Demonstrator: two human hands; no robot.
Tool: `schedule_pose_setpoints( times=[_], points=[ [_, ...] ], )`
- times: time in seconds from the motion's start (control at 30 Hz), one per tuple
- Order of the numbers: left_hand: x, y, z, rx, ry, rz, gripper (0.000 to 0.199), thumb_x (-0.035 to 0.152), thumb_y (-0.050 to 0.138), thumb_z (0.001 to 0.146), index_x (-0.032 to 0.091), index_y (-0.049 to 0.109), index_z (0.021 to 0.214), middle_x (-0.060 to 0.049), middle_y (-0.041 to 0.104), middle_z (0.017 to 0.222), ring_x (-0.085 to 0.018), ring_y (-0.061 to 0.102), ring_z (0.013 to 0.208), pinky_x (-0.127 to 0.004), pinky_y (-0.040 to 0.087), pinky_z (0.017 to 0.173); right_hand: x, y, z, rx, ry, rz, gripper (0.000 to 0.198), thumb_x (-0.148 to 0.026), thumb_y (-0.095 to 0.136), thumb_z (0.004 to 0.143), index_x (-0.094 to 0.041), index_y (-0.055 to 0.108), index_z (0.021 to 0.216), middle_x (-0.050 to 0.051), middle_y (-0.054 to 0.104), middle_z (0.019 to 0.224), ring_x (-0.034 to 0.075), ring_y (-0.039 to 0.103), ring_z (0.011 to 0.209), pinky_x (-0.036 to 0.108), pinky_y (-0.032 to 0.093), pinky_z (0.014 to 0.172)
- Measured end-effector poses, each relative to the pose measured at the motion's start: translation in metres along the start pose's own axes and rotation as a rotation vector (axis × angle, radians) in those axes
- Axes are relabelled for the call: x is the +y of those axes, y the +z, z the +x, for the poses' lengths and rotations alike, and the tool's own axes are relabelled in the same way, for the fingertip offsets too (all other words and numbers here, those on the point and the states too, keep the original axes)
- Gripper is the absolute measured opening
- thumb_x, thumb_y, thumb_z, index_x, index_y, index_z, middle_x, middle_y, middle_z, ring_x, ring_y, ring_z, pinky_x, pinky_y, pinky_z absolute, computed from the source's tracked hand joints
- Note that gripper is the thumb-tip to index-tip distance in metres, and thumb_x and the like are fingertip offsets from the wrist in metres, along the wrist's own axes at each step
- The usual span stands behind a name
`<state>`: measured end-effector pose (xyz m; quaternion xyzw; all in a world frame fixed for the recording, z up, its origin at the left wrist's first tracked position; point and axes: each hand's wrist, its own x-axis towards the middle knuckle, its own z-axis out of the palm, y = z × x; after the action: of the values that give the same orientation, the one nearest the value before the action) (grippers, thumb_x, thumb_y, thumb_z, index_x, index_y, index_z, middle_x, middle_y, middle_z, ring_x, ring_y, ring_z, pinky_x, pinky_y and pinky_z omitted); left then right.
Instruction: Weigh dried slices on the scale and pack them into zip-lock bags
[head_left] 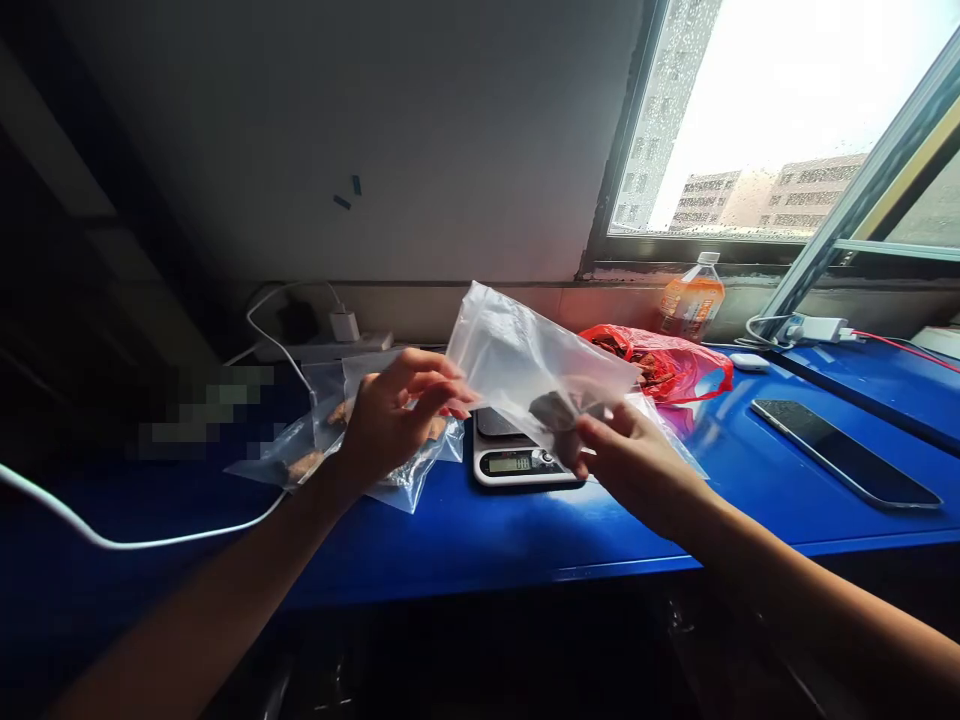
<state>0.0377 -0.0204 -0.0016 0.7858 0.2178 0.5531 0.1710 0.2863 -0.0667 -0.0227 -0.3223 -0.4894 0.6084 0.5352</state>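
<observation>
A clear plastic bag (510,345) is stretched out in the air between my hands, above a digital kitchen scale (487,480). My left hand (397,410) has thumb and fingers pinched at the bag's left edge. On the other side, my right hand (630,450) grips the lower right corner. Darker patches show through that corner; what they are I cannot tell. The bag hides much of the scale's platform, while its small display stays visible. Beside and behind my left hand lie clear bags (409,490) with brown pieces (304,466) in them.
A red plastic bag (694,372) with reddish-brown contents lies behind my right hand, near an orange drink bottle (690,300). A phone (844,452) rests on the blue table (465,560) at right. White cables (150,543) cross the left side; a charger (817,328) sits at right.
</observation>
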Motion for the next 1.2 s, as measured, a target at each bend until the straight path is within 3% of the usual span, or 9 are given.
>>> schedule_pose_setpoints(
  times=[0.1,0.2,0.3,0.43,0.57,0.73,0.93,1.07,1.2],
  points=[
    [0.004,0.004,-0.002,-0.147,-0.008,-0.007,0.005,0.024,0.06,0.09,0.02,0.057,0.092,0.0,0.075,0.08,-0.013,0.071,0.062,-0.024,0.06,0.059,-0.008,-0.011,-0.015,-0.011,0.016,-0.203,0.036,-0.036,0.08,0.071,-0.02,0.069,0.101,0.0,0.061,0.069,0.011,0.053,0.062,0.024,0.044,0.055],
    [0.003,0.004,-0.001,-0.284,0.102,0.162,0.012,0.018,0.059,0.089,0.02,0.06,0.101,-0.004,0.073,0.095,-0.015,0.071,0.081,-0.028,0.06,0.071,-0.019,-0.035,-0.024,0.128,-0.021,-0.394,0.028,-0.038,0.08,0.069,-0.021,0.075,0.091,0.004,0.068,0.081,0.016,0.061,0.075,0.03,0.05,0.069],
    [0.0,0.003,0.0,-0.266,0.24,0.409,0.025,0.004,0.049,0.087,0.02,0.059,0.104,-0.005,0.067,0.104,-0.018,0.062,0.1,-0.034,0.056,0.083,-0.032,-0.082,-0.031,0.385,-0.205,-0.625,0.03,-0.035,0.082,0.065,-0.025,0.075,0.093,0.007,0.072,0.102,0.022,0.066,0.095,0.035,0.05,0.084],
    [-0.003,0.002,0.001,-0.128,0.267,0.552,0.03,-0.006,0.04,0.081,0.02,0.054,0.09,-0.002,0.059,0.086,-0.016,0.056,0.085,-0.03,0.052,0.072,-0.049,-0.159,-0.041,0.828,-0.327,-1.108,0.032,-0.031,0.077,0.066,-0.03,0.07,0.098,0.009,0.072,0.101,0.023,0.069,0.09,0.036,0.05,0.078],
    [-0.005,0.0,0.002,-0.126,0.228,0.571,0.026,-0.003,0.041,0.084,0.019,0.052,0.089,-0.001,0.056,0.084,-0.014,0.054,0.079,-0.028,0.05,0.068,-0.058,-0.205,-0.041,0.68,-0.319,-1.511,0.035,-0.032,0.069,0.07,-0.032,0.066,0.105,0.009,0.072,0.107,0.026,0.068,0.099,0.036,0.05,0.082],
    [-0.011,0.0,0.0,-0.254,0.185,0.546,0.026,-0.003,0.041,0.085,0.019,0.054,0.09,-0.002,0.057,0.086,-0.015,0.055,0.081,-0.027,0.049,0.068,-0.059,-0.207,-0.014,0.617,-0.39,-1.822,0.035,-0.029,0.055,0.078,-0.023,0.063,0.112,0.013,0.069,0.112,0.03,0.066,0.1,0.037,0.05,0.083],
    [-0.014,0.002,-0.001,-0.375,0.198,0.524,0.025,0.01,0.054,0.09,0.021,0.056,0.113,-0.005,0.062,0.102,-0.021,0.054,0.101,-0.037,0.051,0.088,-0.074,-0.191,0.042,0.537,-0.285,-2.072,0.04,-0.021,0.053,0.08,-0.016,0.062,0.118,0.016,0.067,0.111,0.031,0.061,0.101,0.038,0.047,0.086],
    [-0.019,0.0,-0.002,-0.462,0.14,0.557,0.032,0.022,0.064,0.088,0.022,0.056,0.119,-0.009,0.058,0.117,-0.026,0.049,0.115,-0.045,0.049,0.097,-0.094,-0.179,0.081,0.501,-0.173,-2.104,0.038,-0.026,0.051,0.086,-0.015,0.063,0.12,0.02,0.066,0.114,0.031,0.06,0.101,0.038,0.044,0.082],
    [-0.022,-0.004,-0.002,-0.481,0.103,0.56,0.03,0.024,0.064,0.088,0.023,0.06,0.117,-0.009,0.057,0.12,-0.026,0.048,0.118,-0.046,0.048,0.098,-0.111,-0.167,0.109,0.4,-0.13,-2.054,0.038,-0.04,0.063,0.083,-0.013,0.07,0.108,0.016,0.07,0.098,0.022,0.061,0.081,0.032,0.04,0.071]
  ],
)
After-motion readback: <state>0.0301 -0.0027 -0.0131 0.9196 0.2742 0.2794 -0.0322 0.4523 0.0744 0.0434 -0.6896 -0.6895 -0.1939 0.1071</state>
